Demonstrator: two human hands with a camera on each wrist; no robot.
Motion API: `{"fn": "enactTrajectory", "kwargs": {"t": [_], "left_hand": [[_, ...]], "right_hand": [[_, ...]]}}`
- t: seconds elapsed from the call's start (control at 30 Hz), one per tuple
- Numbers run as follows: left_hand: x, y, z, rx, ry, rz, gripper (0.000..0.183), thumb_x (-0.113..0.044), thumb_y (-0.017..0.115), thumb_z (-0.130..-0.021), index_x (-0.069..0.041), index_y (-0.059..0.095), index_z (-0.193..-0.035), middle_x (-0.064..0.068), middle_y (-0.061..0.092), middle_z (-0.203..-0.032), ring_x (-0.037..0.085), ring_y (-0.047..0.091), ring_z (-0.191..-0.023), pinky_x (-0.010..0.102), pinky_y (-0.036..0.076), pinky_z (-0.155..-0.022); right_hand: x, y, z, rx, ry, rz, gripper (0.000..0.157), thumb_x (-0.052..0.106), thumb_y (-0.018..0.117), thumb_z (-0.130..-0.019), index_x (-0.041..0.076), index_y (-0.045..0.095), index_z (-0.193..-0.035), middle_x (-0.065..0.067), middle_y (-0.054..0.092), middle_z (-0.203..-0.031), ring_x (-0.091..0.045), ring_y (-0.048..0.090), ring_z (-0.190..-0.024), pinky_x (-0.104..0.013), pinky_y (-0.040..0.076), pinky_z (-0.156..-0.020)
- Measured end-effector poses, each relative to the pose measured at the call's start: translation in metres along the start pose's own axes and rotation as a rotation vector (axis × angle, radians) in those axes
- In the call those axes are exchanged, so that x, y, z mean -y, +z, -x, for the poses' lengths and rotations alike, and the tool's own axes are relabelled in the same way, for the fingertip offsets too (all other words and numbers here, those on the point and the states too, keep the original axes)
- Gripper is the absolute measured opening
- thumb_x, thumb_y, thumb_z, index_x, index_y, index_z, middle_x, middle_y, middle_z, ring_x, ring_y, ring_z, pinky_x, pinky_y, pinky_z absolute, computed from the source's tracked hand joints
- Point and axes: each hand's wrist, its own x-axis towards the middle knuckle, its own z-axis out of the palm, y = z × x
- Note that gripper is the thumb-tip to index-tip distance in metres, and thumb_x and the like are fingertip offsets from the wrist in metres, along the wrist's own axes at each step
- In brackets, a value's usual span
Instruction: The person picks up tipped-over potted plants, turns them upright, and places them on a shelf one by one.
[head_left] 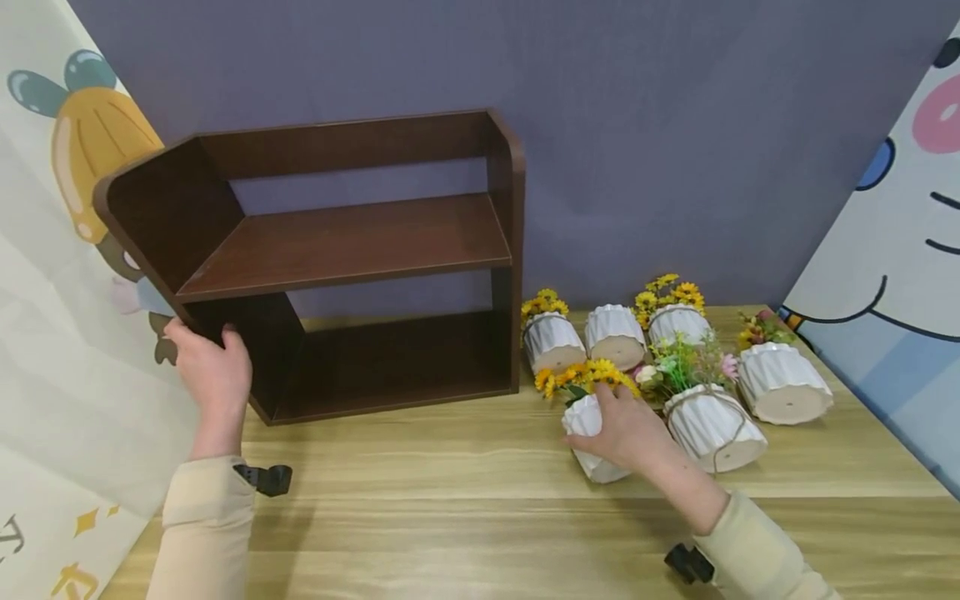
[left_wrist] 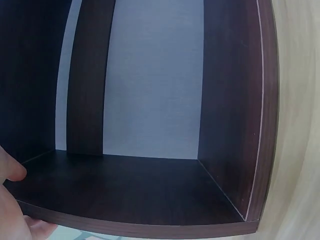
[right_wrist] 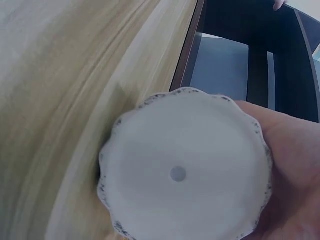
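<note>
With left hand (head_left: 213,367), pinching dark-brown wooden shelf (head_left: 360,242); with right hand (head_left: 628,427), curling fingers round white, fluted, ceramic-looking flowerpot (right_wrist: 185,150). Likely light, stiff, slippery, chippable; best cupped around its sides.

I get a dark brown shelf (head_left: 360,237), redder on its middle board, against a muted blue-grey wall (head_left: 660,158). The table (head_left: 420,533) reads to me as pale yellow-tan wood with darker streaks. I see white pots (head_left: 582,417), and the right wrist view gives me dark specks along one rim and a grey dot mid-base. Most flowers (head_left: 588,377) show yellow and orange; one bunch mixes green, pink and white. I note cream sleeves (head_left: 206,533), orange and teal cartoons on the left sheet (head_left: 45,333), and pink, blue and black on the right.
</note>
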Motion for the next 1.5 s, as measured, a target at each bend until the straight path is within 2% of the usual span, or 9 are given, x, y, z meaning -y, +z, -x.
{"fn": "enactTrajectory", "kwargs": {"t": [0.2,0.5,0.63,0.8,0.97,1.17,1.3,1.43,1.5], "left_hand": [[0.001,0.002,-0.005,-0.027,-0.023,-0.01,0.051,-0.027,0.043,-0.09,-0.003,0.028,-0.132,0.032,0.047,-0.124,0.047,0.043,-0.116,0.053,0.031,-0.097],[0.005,0.004,-0.009,-0.049,0.017,-0.049,0.039,-0.02,0.039,-0.092,0.004,0.036,-0.122,0.037,0.05,-0.115,0.052,0.044,-0.11,0.056,0.032,-0.091],[0.007,0.003,-0.008,-0.048,0.02,-0.047,0.039,-0.021,0.039,-0.092,0.003,0.037,-0.123,0.034,0.05,-0.118,0.05,0.044,-0.112,0.055,0.032,-0.093],[0.011,0.002,-0.007,-0.084,0.054,-0.045,0.038,-0.024,0.042,-0.092,0.005,0.044,-0.117,0.031,0.052,-0.116,0.048,0.046,-0.11,0.054,0.033,-0.092],[0.011,0.003,-0.009,-0.105,0.054,-0.019,0.043,-0.032,0.037,-0.093,0.006,0.048,-0.111,0.032,0.054,-0.11,0.049,0.047,-0.106,0.053,0.033,-0.088],[0.012,0.008,-0.011,-0.086,-0.061,0.063,0.047,-0.04,0.033,-0.094,0.0,0.05,-0.113,0.025,0.055,-0.114,0.04,0.048,-0.104,0.046,0.032,-0.087],[0.012,0.012,-0.011,-0.09,-0.142,0.118,0.037,-0.043,0.034,-0.093,-0.011,0.052,-0.095,0.019,0.053,-0.106,0.032,0.045,-0.097,0.038,0.03,-0.082],[0.014,0.014,-0.013,-0.135,-0.142,0.155,0.025,-0.043,0.036,-0.093,-0.026,0.043,-0.075,0.016,0.049,-0.092,0.031,0.043,-0.09,0.031,0.028,-0.075],[0.016,0.016,-0.013,-0.152,-0.11,0.151,0.027,-0.04,0.036,-0.094,-0.022,0.044,-0.075,0.012,0.046,-0.083,0.031,0.042,-0.086,0.028,0.028,-0.072]], "right_hand": [[-0.003,0.002,-0.001,-0.049,-0.021,-0.05,0.09,0.05,0.07,-0.069,-0.009,0.038,-0.129,-0.036,0.041,-0.125,-0.051,0.049,-0.104,-0.056,0.042,-0.082],[-0.007,0.0,0.001,-0.079,-0.014,-0.104,0.092,0.051,0.07,-0.068,-0.007,0.036,-0.131,-0.035,0.039,-0.128,-0.05,0.052,-0.098,-0.056,0.044,-0.078],[-0.008,0.002,0.002,-0.136,-0.037,-0.136,0.089,0.05,0.07,-0.069,-0.005,0.037,-0.131,-0.032,0.041,-0.128,-0.049,0.051,-0.101,-0.056,0.044,-0.079],[-0.009,0.009,0.004,-0.219,-0.054,-0.201,0.081,0.046,0.072,-0.067,-0.002,0.041,-0.124,-0.024,0.048,-0.118,-0.037,0.058,-0.086,-0.047,0.049,-0.068],[-0.01,0.014,0.003,-0.312,-0.09,-0.25,0.076,0.041,0.076,-0.065,-0.003,0.042,-0.117,-0.021,0.049,-0.11,-0.032,0.057,-0.082,-0.043,0.05,-0.067],[-0.012,0.02,0.003,-0.386,-0.103,-0.283,0.075,0.037,0.078,-0.062,-0.003,0.041,-0.114,-0.019,0.048,-0.106,-0.031,0.055,-0.083,-0.043,0.049,-0.07],[-0.014,0.023,0.003,-0.41,-0.103,-0.303,0.075,0.036,0.079,-0.061,-0.002,0.041,-0.113,-0.017,0.048,-0.106,-0.03,0.054,-0.083,-0.042,0.048,-0.069],[-0.016,0.025,0.001,-0.431,-0.119,-0.31,0.075,0.035,0.08,-0.06,-0.001,0.041,-0.112,-0.016,0.048,-0.106,-0.027,0.054,-0.081,-0.039,0.048,-0.067],[-0.018,0.027,0.0,-0.447,-0.13,-0.316,0.075,0.035,0.081,-0.059,-0.001,0.042,-0.111,-0.017,0.048,-0.108,-0.027,0.054,-0.081,-0.038,0.048,-0.066]]}}
